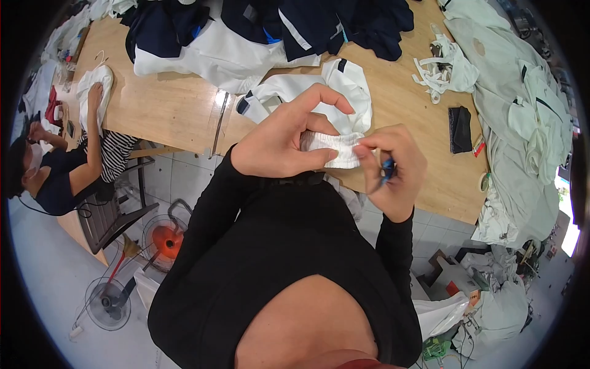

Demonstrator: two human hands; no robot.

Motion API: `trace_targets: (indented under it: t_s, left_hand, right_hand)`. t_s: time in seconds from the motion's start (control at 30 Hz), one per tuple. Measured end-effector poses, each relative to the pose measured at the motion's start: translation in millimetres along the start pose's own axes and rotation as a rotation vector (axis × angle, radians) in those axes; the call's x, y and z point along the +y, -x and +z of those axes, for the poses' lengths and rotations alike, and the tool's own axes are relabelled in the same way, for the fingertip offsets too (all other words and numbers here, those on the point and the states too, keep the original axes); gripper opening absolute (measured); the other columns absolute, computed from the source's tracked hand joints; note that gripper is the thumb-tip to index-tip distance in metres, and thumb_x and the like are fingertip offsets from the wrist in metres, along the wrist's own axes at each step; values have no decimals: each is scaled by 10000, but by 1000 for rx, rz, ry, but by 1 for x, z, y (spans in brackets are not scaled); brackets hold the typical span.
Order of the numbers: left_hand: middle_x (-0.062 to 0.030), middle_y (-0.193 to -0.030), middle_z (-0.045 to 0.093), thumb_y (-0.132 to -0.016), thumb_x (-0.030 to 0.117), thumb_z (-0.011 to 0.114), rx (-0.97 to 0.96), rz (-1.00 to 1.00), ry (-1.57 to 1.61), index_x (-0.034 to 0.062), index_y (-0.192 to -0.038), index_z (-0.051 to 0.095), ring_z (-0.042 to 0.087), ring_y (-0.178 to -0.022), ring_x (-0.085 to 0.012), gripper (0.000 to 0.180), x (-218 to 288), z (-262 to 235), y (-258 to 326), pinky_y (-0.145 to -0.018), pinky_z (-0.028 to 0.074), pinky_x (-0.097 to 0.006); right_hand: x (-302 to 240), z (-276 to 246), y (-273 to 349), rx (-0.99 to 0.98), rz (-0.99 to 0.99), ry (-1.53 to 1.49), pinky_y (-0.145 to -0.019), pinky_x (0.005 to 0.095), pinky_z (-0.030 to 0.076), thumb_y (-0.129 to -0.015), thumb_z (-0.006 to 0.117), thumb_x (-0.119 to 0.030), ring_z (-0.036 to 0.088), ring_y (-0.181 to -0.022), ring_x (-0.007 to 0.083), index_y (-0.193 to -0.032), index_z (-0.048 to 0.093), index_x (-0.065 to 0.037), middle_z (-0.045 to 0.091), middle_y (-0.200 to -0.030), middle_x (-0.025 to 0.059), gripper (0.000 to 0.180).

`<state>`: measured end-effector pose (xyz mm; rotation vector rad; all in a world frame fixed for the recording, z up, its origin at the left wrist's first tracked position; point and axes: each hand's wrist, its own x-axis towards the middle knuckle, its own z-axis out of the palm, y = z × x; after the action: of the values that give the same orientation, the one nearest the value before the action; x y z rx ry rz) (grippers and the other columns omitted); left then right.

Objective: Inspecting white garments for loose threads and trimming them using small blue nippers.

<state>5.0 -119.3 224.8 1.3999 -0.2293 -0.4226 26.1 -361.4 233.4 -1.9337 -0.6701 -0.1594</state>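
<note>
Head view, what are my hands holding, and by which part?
A gathered white band: your left hand grips its left part, your right hand pinches its right end and also has a blurred blue item.

A black, long-sleeved, scoop-necked top (pixel 270 246) is worn.

White band (pixel 345 146) between the hands (pixel 276 138): matt, gathered cloth. Table (pixel 418 111) beyond the hands: smooth, lightly glossy wood.

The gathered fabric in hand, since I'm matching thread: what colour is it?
White; the gathered fabric shows best in the head view.
</note>
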Motion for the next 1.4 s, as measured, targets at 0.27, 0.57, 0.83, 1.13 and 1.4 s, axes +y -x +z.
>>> trace_targets:
  t_s: [0.27, 0.57, 0.83, 1.13, 1.4]
  left_hand:
    - [-144, -901, 801, -868, -25, 748, 38, 199, -253, 71, -1422, 477, 768, -783, -187, 624, -5, 5, -2, -616, 455, -273]
    - [-59, -931, 763, -850, -87, 747, 42, 143, -281, 38, -1405, 475, 663, -823, -99, 631, -1, 6, 1, -750, 450, -260]
    - [-57, -952, 775, -880, -79, 745, 51, 76, -43, 54, -1423, 463, 640, -855, -52, 626, -1, 1, 6, -729, 434, -218]
    - [-27, -937, 765, -864, -76, 744, 69, 128, -299, 51, -1406, 485, 621, -788, -84, 614, -9, 6, 0, -690, 417, -227]
    - [-59, -962, 779, -888, -68, 727, 52, 89, -76, 56, -1435, 461, 630, -834, -66, 620, -8, 1, 7, -734, 444, -226]
  right_hand:
    - [-2, 3, -6, -149, -60, 106, -600, 348, 513, -699, 714, 153, 689, -733, 262, -989, 728, -77, 655, -958, 65, 371]
    - [-2, 8, -5, -269, 103, 29, -607, 324, 471, -832, 669, 147, 587, -690, 208, -1055, 591, -47, 572, -963, 49, 306]
    - [12, -10, 2, -8, 288, -198, -644, 225, 380, -1029, 708, -25, 473, -723, 70, -1044, 626, -31, 591, -883, 12, 83]
    - [-5, 8, -9, -245, 76, 74, -647, 320, 504, -867, 691, 117, 664, -761, 214, -1012, 639, -26, 633, -932, 79, 210]
    - [23, -23, 8, -11, 428, -161, -646, 235, 381, -1076, 698, -159, 468, -714, 103, -1135, 549, -22, 550, -859, 14, 212]
